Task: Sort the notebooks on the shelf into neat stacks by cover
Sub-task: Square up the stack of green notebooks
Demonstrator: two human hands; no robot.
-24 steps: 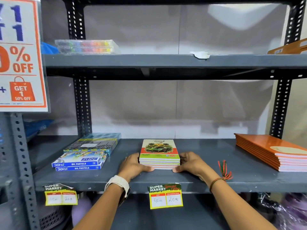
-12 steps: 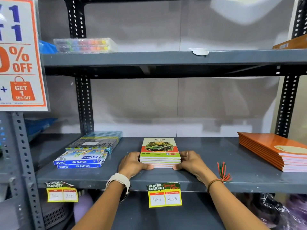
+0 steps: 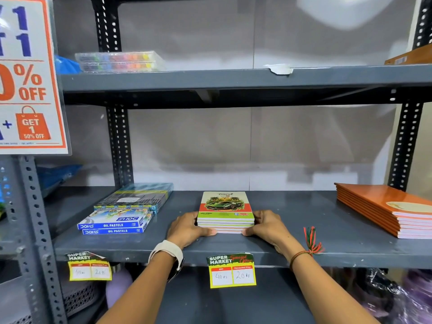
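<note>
A small stack of notebooks with a green car on the cover (image 3: 225, 208) lies flat in the middle of the grey shelf (image 3: 304, 239). My left hand (image 3: 187, 228) presses against the stack's left side, thumb at its front corner. My right hand (image 3: 268, 224) presses against the right side in the same way. A second stack, of orange-covered notebooks (image 3: 385, 206), lies at the shelf's right end, partly cut off by the frame edge.
Two blue oil pastel boxes (image 3: 114, 224) and a wrapped pack (image 3: 138, 196) behind them sit left of the car stack. A crayon case (image 3: 117, 60) rests on the upper shelf. Price tags (image 3: 231, 270) hang from the shelf edge. A sale sign (image 3: 28, 73) hangs at left.
Both hands stay clamped on the sides of the car-cover stack. Only the camera has shifted slightly; the stack and the other items have not moved.
</note>
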